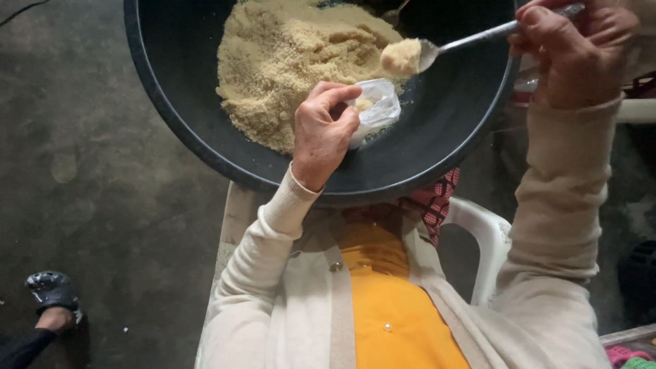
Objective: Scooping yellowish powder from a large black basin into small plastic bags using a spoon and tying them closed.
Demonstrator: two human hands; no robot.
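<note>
A large dark basin point(171, 116) rests on my lap and holds a heap of yellowish crumbly meal point(287, 61). My left hand point(322, 133) pinches a small clear plastic bag point(377, 108) open over the basin; a little meal lies inside it. My right hand point(570, 48) grips the handle of a metal spoon point(471, 39) at the upper right. The spoon's bowl carries a lump of meal just above the bag's mouth. Both arms wear cream knit sleeves.
I sit on a white plastic chair point(488, 239) over a dark concrete floor point(89, 171). Another person's foot in a dark sandal point(53, 294) shows at the lower left. Pink and green items point(625, 355) sit at the lower right corner.
</note>
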